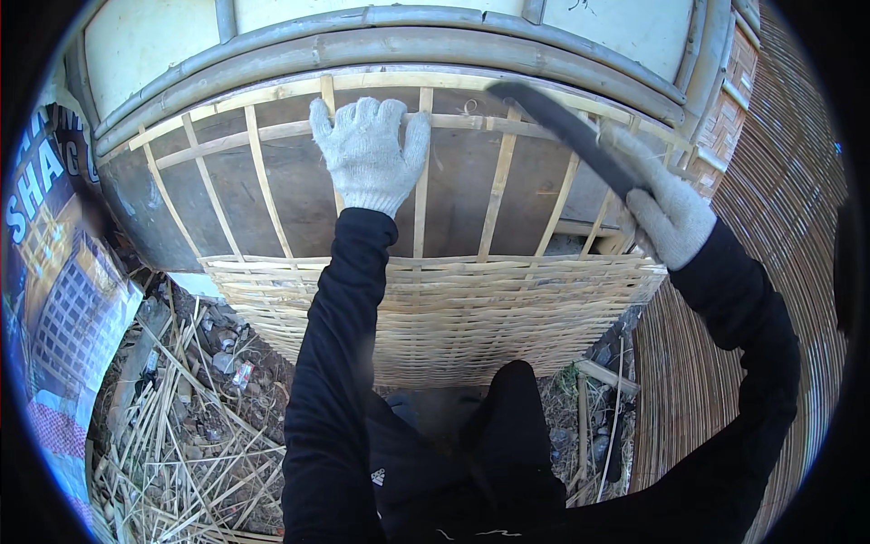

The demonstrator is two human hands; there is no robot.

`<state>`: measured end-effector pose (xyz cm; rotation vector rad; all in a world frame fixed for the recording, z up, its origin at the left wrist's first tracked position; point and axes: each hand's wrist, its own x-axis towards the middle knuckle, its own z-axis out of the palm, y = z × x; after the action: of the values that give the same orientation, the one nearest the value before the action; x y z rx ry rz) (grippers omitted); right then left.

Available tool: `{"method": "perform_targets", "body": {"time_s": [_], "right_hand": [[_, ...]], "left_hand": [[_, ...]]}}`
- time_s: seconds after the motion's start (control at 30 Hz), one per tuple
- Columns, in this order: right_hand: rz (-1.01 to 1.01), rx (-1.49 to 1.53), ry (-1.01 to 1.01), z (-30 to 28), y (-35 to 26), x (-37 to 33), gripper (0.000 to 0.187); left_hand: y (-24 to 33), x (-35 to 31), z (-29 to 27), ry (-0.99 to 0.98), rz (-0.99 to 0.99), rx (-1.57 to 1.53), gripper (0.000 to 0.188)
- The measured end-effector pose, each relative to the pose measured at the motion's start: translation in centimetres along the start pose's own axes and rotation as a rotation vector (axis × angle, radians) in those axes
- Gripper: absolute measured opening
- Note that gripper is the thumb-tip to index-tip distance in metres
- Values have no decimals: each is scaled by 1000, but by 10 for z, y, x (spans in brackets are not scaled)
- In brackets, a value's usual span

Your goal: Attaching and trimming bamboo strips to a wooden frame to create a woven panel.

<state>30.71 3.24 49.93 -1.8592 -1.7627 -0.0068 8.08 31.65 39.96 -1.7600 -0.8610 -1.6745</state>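
Note:
Before me is a bamboo weave (435, 313), its near part tightly woven and its far part an open grid of pale strips. My left hand (372, 154), in a light knitted glove, is on the far part of the grid. Its fingers bend over a crosswise bamboo strip (294, 129), with the thumb out to the right. My right hand (671, 204), gloved too, is closed on a machete (571, 131). The long dark blade slants up and left over the grid's right side. The machete's handle is mostly hidden in the hand.
Dark boards (290, 195) lie behind the grid. Beyond them run bamboo poles (390, 50) along a pale panel. A printed sheet (63, 299) hangs at left. Loose bamboo slivers (199, 444) and litter cover the ground. A slatted brown screen (725, 381) stands at right.

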Motion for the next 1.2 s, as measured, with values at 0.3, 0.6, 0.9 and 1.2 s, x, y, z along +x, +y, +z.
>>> {"method": "perform_targets", "body": {"time_s": [0.3,0.6,0.9,1.2], "right_hand": [[-131,-85,-55,-4,-2,-7,53],[-47,-33,92,12,2,-5,46],[-101,-158,-12,23,7,-5,41],[-230,-183,73,36,21,1,47]], "left_hand": [[1,-1,-2,13,-4,-22,22],[-1,-6,-1,-37,-22,-43,23],[-3,-9,2,-42,-8,-56,22],[-6,-15,5,-20,-16,-142,21]]}}
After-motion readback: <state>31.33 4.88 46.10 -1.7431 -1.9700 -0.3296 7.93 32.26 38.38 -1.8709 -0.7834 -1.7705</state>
